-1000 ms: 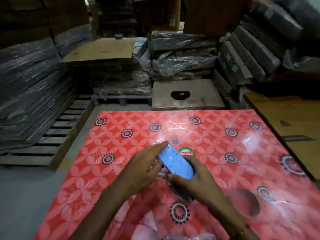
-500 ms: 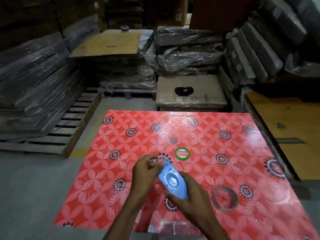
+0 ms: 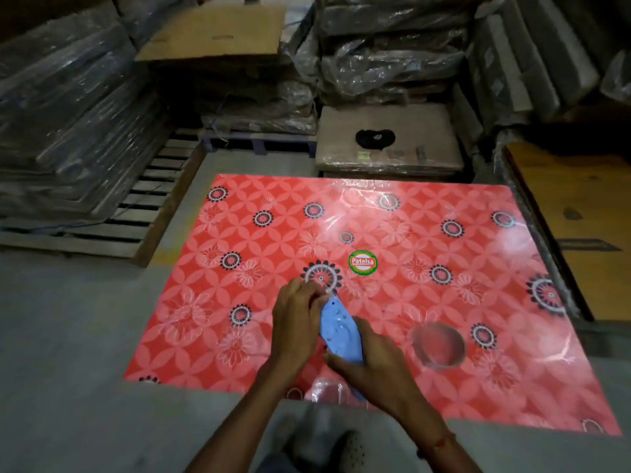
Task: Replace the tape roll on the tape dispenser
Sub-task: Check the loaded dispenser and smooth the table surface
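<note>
The right hand (image 3: 370, 363) curls round the lower end of the blue dispenser (image 3: 338, 331), holding it above the red sheet (image 3: 426, 233). The left hand (image 3: 297, 322) pinches at the dispenser's tip, fingers (image 3: 312, 295) bent close; what they pinch is unclear. A clear tape roll (image 3: 438, 342) lies on the sheet, right of the right-hand fingers, apart from them.

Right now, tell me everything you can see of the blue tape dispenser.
The blue tape dispenser looks like smooth light-blue plastic, an elongated flat-sided body narrowing to a far tip, with a raised round hub on its upward side. It is held above the red patterned sheet, lengthwise away from the person. The right hand grips its near end; the left hand pinches at the far tip. Whether a roll sits inside cannot be told.
</note>
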